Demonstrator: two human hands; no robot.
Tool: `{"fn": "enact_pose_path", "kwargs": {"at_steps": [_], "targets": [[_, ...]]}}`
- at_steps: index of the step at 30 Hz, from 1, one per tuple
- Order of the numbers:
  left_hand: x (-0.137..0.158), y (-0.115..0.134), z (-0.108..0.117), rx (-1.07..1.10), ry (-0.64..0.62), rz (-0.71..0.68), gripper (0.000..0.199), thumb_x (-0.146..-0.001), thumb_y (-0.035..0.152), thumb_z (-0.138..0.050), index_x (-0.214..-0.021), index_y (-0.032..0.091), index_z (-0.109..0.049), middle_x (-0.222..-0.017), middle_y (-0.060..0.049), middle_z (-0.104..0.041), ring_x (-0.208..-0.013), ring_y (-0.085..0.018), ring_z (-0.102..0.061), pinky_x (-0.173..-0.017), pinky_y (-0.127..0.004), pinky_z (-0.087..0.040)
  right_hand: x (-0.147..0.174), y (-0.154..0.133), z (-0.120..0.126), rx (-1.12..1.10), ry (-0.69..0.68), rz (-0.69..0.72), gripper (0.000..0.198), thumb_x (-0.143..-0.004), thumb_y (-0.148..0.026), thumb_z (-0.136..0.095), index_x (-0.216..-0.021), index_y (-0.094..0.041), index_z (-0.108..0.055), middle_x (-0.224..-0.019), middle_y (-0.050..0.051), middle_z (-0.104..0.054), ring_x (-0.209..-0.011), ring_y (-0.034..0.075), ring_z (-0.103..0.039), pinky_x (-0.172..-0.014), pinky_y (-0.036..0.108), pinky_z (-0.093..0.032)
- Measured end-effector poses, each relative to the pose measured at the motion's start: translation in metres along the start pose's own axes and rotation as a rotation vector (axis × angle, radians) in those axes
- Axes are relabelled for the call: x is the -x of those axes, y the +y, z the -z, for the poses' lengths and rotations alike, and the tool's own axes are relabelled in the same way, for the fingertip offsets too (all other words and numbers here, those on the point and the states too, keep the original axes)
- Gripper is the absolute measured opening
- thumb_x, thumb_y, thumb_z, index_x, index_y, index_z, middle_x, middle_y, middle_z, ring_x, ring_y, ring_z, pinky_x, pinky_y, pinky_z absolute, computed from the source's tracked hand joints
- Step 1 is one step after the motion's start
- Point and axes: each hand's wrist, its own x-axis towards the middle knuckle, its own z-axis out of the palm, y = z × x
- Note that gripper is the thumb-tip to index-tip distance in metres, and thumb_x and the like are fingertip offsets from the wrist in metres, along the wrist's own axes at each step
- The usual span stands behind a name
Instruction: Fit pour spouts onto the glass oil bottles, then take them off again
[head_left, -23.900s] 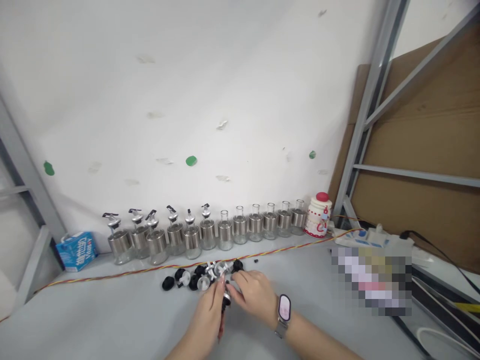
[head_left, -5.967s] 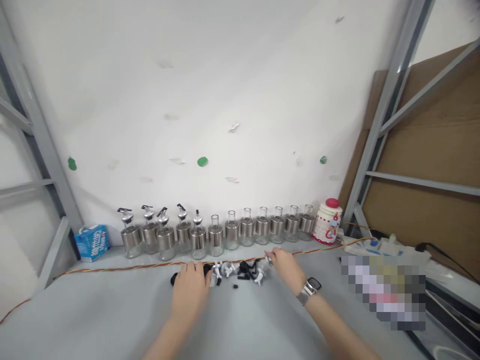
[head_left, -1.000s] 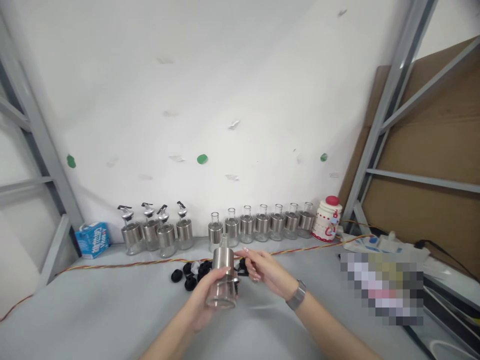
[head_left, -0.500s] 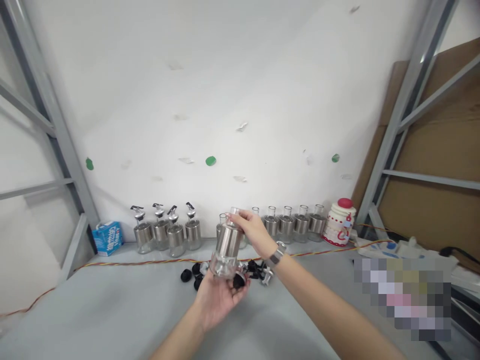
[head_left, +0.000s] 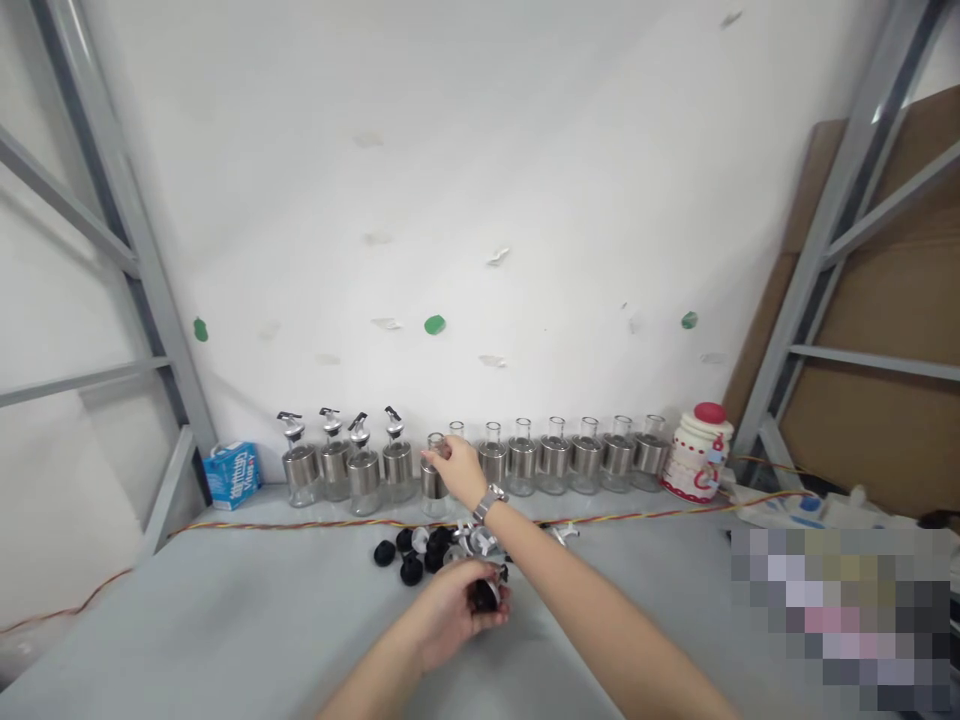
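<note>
My right hand [head_left: 459,468], wearing a metal-banded watch, is closed round the neck of an open glass bottle [head_left: 433,482] with a steel sleeve. That bottle stands upright at the back, in line with the others. Lower down, my left hand [head_left: 457,610] is wrapped round a pourer top [head_left: 487,596] with a black stopper and silver rim. Just beyond it lies a heap of loose black stoppers [head_left: 411,568] and silver pourer parts [head_left: 476,540], partly hidden by my right wrist.
Several bottles with pourers fitted [head_left: 364,470] stand to the left, and several open-necked bottles [head_left: 555,458] to the right. A blue carton [head_left: 232,475], a white jar with a red lid [head_left: 697,455] and a twisted cable [head_left: 300,525] lie along the back.
My right hand has carried the bottle from above my left palm to the row at the back, where it stands upright. My left hand has curled round the pourer top.
</note>
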Motion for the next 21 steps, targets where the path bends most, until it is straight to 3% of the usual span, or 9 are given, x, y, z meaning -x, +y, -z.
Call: {"fn": "enact_pose_path", "kwargs": {"at_steps": [5, 13, 17, 21], "targets": [[-0.004, -0.004, 0.005, -0.099, -0.02, -0.08, 0.026, -0.058, 0.019, -0.068, -0.073, 0.016, -0.047, -0.069, -0.001, -0.059, -0.06, -0.011, -0.057, -0.06, -0.023, -0.042, 0.0, 0.0, -0.014, 0.05, 0.007, -0.096, 0.023, -0.073, -0.037, -0.057, -0.079, -0.015, -0.059, -0.07, 0.007, -0.06, -0.07, 0.018, -0.055, -0.062, 0.026, -0.037], [-0.01, -0.005, 0.006, -0.204, 0.189, -0.085, 0.044, -0.054, 0.028, -0.07, -0.083, 0.017, -0.04, -0.063, -0.002, -0.061, -0.048, -0.011, -0.054, -0.042, -0.02, -0.031, 0.007, -0.003, -0.016, -0.039, -0.047, -0.097, 0.038, -0.074, -0.031, -0.055, -0.107, -0.013, -0.05, -0.077, 0.005, -0.06, -0.074, 0.017, -0.058, -0.069, 0.027, -0.041], [-0.015, -0.007, 0.009, -0.222, 0.238, -0.215, 0.046, -0.051, 0.023, -0.072, -0.083, 0.016, -0.04, -0.078, -0.006, -0.062, -0.059, -0.012, -0.057, -0.049, -0.021, -0.035, 0.015, -0.002, 0.012, -0.139, -0.106, -0.115, 0.03, -0.081, -0.038, -0.044, -0.097, -0.015, -0.051, -0.063, -0.001, -0.056, -0.052, 0.013, -0.055, -0.054, 0.024, -0.043], [-0.019, -0.008, 0.014, -0.285, 0.3, -0.403, 0.052, -0.046, 0.017, -0.073, -0.087, 0.017, -0.041, -0.086, -0.005, -0.06, -0.068, -0.013, -0.056, -0.062, -0.024, -0.039, 0.047, 0.002, 0.059, -0.193, -0.127, -0.125, 0.037, -0.085, -0.047, -0.03, -0.071, -0.018, -0.049, -0.053, -0.004, -0.048, -0.045, 0.01, -0.05, -0.046, 0.021, -0.039]]}}
